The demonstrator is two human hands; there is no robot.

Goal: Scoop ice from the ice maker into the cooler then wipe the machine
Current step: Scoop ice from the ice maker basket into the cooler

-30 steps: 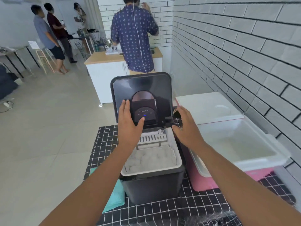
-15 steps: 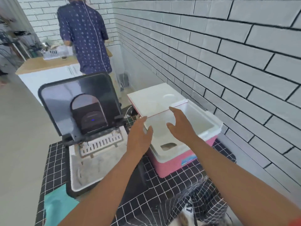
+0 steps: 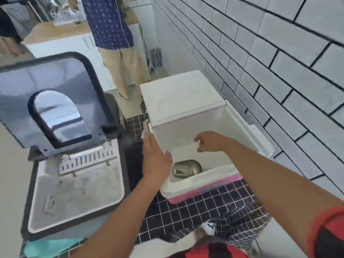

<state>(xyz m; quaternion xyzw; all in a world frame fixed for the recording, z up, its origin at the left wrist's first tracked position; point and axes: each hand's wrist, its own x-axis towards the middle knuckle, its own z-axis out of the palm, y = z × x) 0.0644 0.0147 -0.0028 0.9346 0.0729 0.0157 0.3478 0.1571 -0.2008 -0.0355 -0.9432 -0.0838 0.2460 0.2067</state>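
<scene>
While the right hand hangs over the open cooler, fingers loosely curled and holding nothing, the scoop lies below it on the cooler floor, near the front wall! Left hand is flat, fingers straight, at the cooler's left rim, just beside the scoop. Further left, the ice maker stands lid-up, a teal cloth at its front corner.
</scene>
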